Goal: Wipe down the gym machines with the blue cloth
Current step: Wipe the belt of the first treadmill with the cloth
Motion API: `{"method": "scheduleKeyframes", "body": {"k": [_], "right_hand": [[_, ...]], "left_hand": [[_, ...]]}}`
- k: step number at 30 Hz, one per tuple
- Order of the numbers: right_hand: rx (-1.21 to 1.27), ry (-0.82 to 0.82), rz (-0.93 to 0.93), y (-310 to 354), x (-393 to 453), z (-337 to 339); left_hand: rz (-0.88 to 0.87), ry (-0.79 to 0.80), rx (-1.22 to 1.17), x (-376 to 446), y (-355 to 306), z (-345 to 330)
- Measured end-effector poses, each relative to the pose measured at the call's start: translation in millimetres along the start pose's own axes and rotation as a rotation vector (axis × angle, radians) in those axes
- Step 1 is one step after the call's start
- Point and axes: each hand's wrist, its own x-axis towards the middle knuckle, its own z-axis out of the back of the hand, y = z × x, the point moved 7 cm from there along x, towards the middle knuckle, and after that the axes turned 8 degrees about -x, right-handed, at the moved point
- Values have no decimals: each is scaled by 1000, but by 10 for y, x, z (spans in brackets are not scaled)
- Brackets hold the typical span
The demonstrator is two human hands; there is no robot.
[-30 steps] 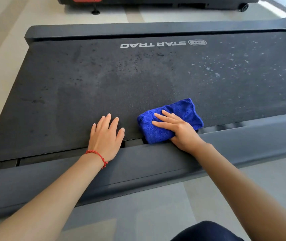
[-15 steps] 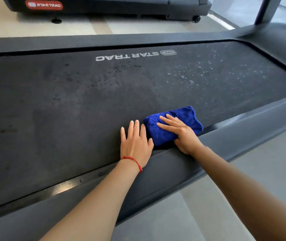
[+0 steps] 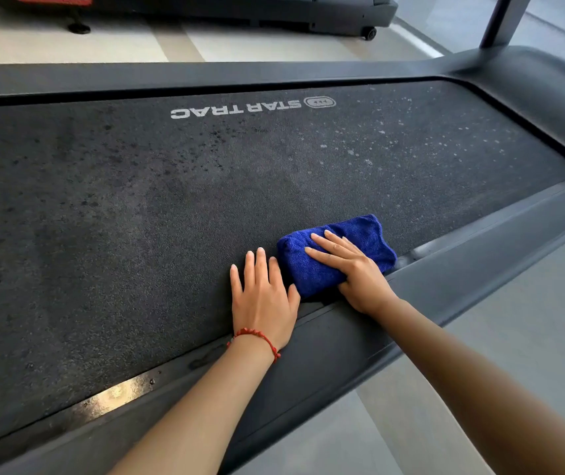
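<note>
Now both hands flat: right point(image 3: 353, 269) pressing blue cloth point(image 3: 339, 255), left point(image 3: 263, 296) on belt point(image 3: 137, 217).

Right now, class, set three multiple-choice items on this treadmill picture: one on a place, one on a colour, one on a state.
1. Where is the cloth?
A. On the belt's near edge
B. On the floor
C. On the far rail

2. What colour is the bracelet?
A. Green
B. Red
C. White

3. How is the left hand?
A. Fist
B. Gripping the cloth
C. Flat on the belt

Key: 1 A, it lies by the near rail under the right hand; 2 B, red beads show at the left wrist; 3 C, its fingers are straight.
</note>
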Motion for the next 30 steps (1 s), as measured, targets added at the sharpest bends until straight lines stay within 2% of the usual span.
{"method": "scheduleKeyframes", "body": {"k": [8,15,20,25,30], "right_hand": [[50,-5,50,-14,0,-2],[90,21,180,-103,98,19],[129,5,202,-138,109,-12],[134,-61,200,-142,85,21],[127,-53,198,-142,100,6]], "left_hand": [[13,-16,-17,-4,-1,-8],[47,-21,67,6,-3,-30],[256,-104,-18,22,-111,-60],[326,-140,34,0,-184,-66],[357,-135,62,10,-245,-11]]}}
